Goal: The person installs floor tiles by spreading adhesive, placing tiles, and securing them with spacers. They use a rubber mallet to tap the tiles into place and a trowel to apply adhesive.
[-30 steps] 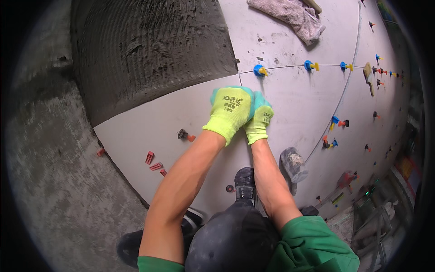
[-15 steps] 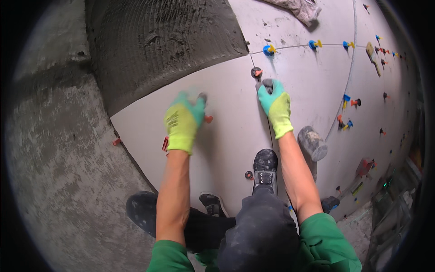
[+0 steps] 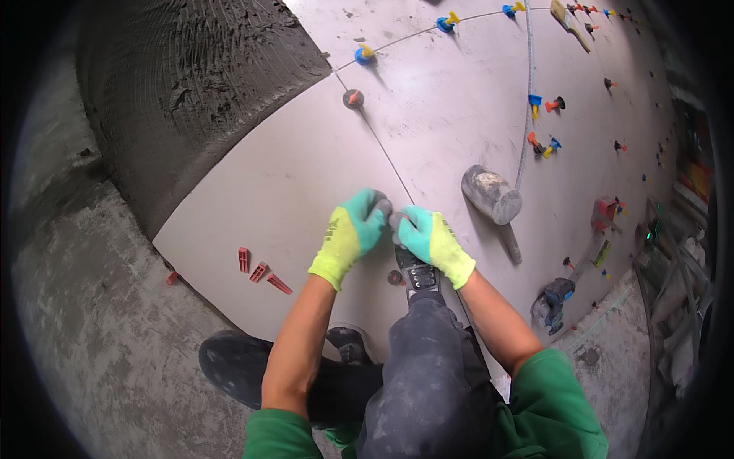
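My left hand (image 3: 355, 229), in a yellow-green glove, is closed with its fingertips pinched together above the seam between two large pale tiles (image 3: 229, 199). Close against it, my right hand (image 3: 425, 236) is also closed, just over the toe of my dark shoe (image 3: 419, 277). Whatever the fingertips hold is hidden between them. A round dark tile leveler with an orange handle (image 3: 353, 99) stands on the seam farther off. Another such leveler (image 3: 395, 278) lies beside the shoe. Left of my left hand rest several red plastic wedges (image 3: 259, 271).
Grey ridged mortar (image 3: 206, 84) covers the area at far left. A mallet (image 3: 492, 195) lies right of my right hand. Blue-and-yellow levelers (image 3: 365, 55) line another seam. A brush (image 3: 572, 29), a red box (image 3: 603, 213) and a dark blue power tool (image 3: 552, 304) are farther right.
My hands have come together near my shoe; the left moved right and the right moved nearer to me, off the leveler on the seam. The view has shifted right.
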`<action>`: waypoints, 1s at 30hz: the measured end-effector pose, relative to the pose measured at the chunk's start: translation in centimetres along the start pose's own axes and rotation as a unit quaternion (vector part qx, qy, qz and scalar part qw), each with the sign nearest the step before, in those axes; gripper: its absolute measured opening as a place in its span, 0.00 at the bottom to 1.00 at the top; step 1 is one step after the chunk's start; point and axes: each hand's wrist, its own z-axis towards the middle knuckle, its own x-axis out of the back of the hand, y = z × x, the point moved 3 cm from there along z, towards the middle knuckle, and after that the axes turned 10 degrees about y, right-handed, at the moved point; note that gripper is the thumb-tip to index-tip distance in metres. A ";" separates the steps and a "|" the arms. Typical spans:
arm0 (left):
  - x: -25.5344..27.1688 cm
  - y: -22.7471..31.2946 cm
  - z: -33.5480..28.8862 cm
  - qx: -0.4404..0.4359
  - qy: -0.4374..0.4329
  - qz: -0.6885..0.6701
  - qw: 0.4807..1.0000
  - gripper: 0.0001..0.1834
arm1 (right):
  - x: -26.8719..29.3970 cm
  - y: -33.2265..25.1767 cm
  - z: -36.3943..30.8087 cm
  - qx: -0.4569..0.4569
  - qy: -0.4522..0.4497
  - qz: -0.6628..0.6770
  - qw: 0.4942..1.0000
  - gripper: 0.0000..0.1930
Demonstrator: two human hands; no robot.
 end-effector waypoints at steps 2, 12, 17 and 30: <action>-0.9 0.6 -0.4 -0.090 0.001 0.109 0.990 0.17 | 1.9 1.3 -1.0 -0.018 0.037 0.010 0.999 0.12; -2.2 -1.6 4.0 -0.418 0.002 0.479 0.772 0.33 | 6.3 5.8 -4.5 -0.048 0.136 0.047 0.988 0.18; -1.9 -1.2 5.6 -0.383 0.049 0.455 0.802 0.36 | 6.9 4.7 -5.0 0.012 0.111 -0.065 0.992 0.14; -4.0 -2.3 1.4 -0.368 0.065 0.455 0.808 0.35 | 7.1 4.8 -0.6 0.069 0.032 -0.214 0.974 0.14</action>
